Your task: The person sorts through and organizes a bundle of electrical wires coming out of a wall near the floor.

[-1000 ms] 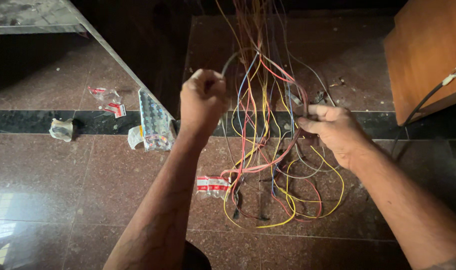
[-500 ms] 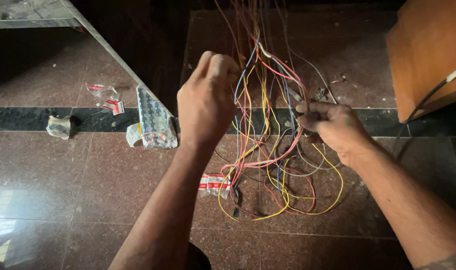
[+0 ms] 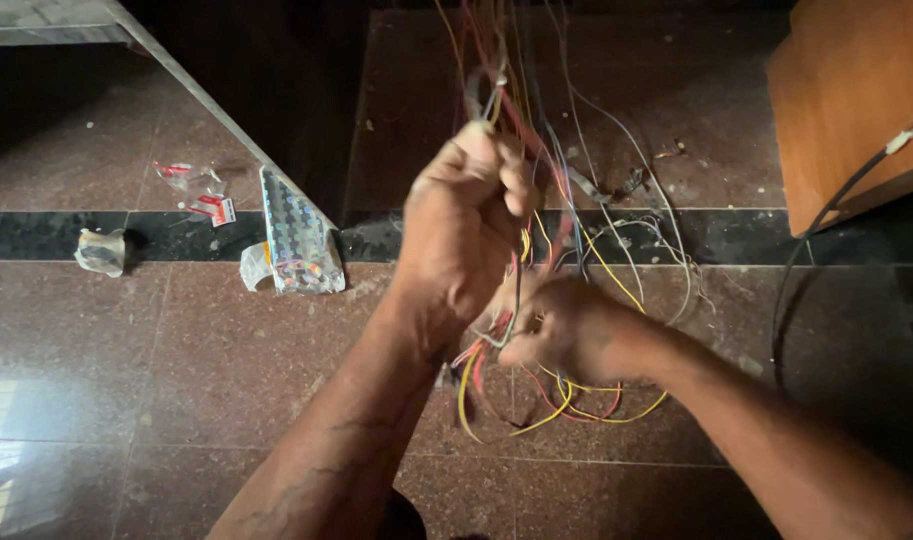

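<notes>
Wires (image 3: 576, 250), a tangled bunch of red, yellow, blue and grey strands, hang over the stone floor (image 3: 176, 350) between both hands. The left hand (image 3: 466, 230) has its grip closed on the upper strands, lifted high; the right hand (image 3: 566, 330), just below and touching the bunch, pinches a few lower loops. Judging by the knots, the sorting looks barely begun: most strands remain snarled. Litter counts: one shiny patterned wrapper (image 3: 296, 235), one crumpled clear wrapper (image 3: 101, 250), two small red-and-white scraps (image 3: 201, 195). One orange board (image 3: 846, 100) stands at right.

Polished brown stone floor (image 3: 176, 350) bears a shiny packet (image 3: 298, 238), crumpled wrappers (image 3: 101, 250) and scraps.
</notes>
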